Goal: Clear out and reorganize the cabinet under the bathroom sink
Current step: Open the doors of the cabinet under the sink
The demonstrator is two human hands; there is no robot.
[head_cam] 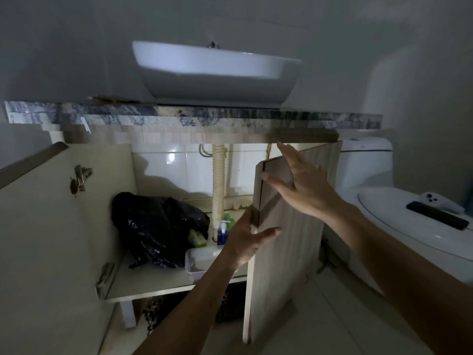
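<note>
The cabinet under the white basin stands with both doors swung out. My left hand holds the free edge of the right door, thumb on its front face and fingers behind the edge. My right hand lies flat on the upper front of that door with fingers spread. The left door hangs wide open. On the cabinet shelf sit a black plastic bag, a clear plastic container, a blue pump bottle and a green bottle. A ribbed drain hose runs down behind them.
A marbled countertop overhangs the cabinet. To the right stands a white toilet; on its closed lid lie a dark phone and a white controller. Dark patterned fabric lies on the floor under the shelf. Pale floor tiles spread at the lower right.
</note>
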